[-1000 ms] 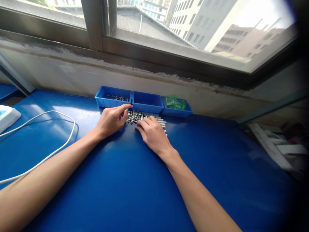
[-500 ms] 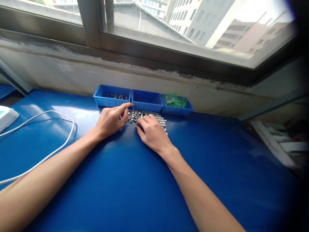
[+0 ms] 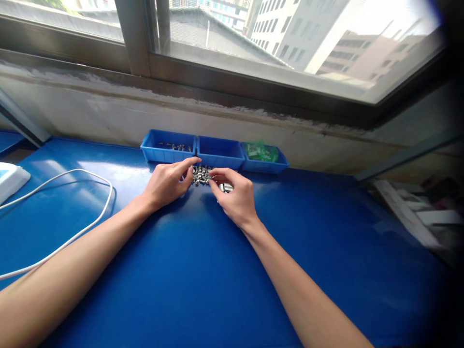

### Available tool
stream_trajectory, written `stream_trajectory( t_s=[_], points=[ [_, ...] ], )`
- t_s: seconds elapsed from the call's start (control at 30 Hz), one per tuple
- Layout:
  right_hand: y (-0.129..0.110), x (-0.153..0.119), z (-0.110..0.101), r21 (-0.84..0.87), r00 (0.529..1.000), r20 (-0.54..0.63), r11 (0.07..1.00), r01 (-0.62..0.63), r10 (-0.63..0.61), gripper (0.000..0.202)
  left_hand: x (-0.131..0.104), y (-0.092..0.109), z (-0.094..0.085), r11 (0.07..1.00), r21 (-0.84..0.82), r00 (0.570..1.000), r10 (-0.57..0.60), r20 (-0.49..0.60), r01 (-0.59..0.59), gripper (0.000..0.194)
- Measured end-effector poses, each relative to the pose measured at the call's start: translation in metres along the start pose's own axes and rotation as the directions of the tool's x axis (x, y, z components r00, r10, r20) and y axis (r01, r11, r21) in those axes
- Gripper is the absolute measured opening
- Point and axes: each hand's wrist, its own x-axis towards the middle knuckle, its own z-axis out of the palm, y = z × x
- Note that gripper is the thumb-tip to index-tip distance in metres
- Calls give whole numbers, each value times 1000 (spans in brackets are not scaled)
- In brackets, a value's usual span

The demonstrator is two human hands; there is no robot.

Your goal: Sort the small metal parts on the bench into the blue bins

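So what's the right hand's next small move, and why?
Probably a light thumb-and-forefinger pinch by the right hand at the right edge of the metal pile: its fingertips are there, while the left hand is at the pile's left side. I can't tell whether the right holds a piece already.

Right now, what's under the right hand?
Silvery metal pieces peek out between the thumb and fingers of the right hand. The hand covers whatever else is under it, so I can't tell how many pieces there are.

white device (image 3: 12,180): left-cropped | metal bars (image 3: 226,187): partly behind right hand (image 3: 237,195)
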Motion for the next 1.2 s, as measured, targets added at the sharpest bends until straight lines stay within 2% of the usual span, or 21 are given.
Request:
stream_trajectory(
  t_s=[0.07,0.13,0.33,0.5,0.63,0.83,0.93,1.1,1.2],
  points=[
    [2,1,1,153,991,-51,981,-119,128,15,0,-1,0,1000,-7,1000,0,4,0,34],
    [5,2,2,275,975,-67,944,-184,210,16,-1,-1,0,1000,-19,1000,7,8,-7,34],
    [7,6,0,434,940,-50,855,-284,337,24,-2,-1,1,995,-37,995,97,17,-96,32],
    [6,8,-1,444,949,-16,852,-276,316,27,-1,1,-1,983,-66,984,172,41,-169,34],
    [3,8,1,426,956,-32,869,-251,292,31,1,2,-2,979,-46,978,199,56,-196,31],
    [0,7,4,313,970,-23,923,-222,241,30,1,0,-1,972,3,970,233,76,-234,23],
    [0,8,4,312,974,-16,926,-210,226,32,0,-2,0,965,27,961,256,103,-260,21],
    [-1,10,7,369,976,14,906,-207,217,32,0,-3,0,967,65,968,245,57,-248,21],
    [-2,10,7,321,981,19,928,-190,194,29,1,-2,-1,959,73,961,270,68,-274,19]
  ],
)
